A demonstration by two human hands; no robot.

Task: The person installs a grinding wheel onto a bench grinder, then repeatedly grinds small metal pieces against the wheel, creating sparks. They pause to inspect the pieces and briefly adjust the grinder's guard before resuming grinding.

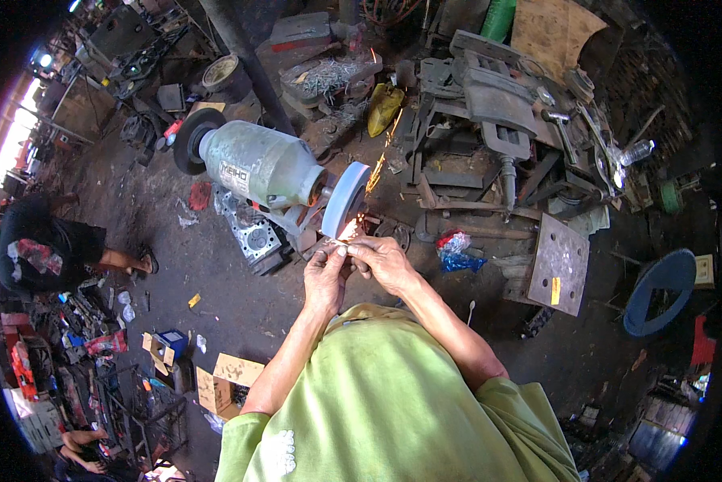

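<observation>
My left hand [325, 277] and my right hand [385, 263] meet at the lower edge of a spinning grinding wheel [346, 201]. Fingers and thumbs of both are closed in a pinch on a small metal piece, mostly hidden by the fingertips. Bright sparks [350, 228] burst where it touches the wheel, and an orange streak flies up past the wheel's right side. The wheel sits on the right end of a grey-green bench grinder [261, 165]. A second, dark wheel [196, 142] is on the grinder's far left end.
A heavy vise [497, 104] stands at upper right among metal scraps. Below it are a steel plate with holes [559, 263] and a blue round-topped stool [660, 293]. An engine part [256, 237] lies under the grinder. Cardboard boxes [216, 390] sit lower left; a person [44, 241] bends at far left.
</observation>
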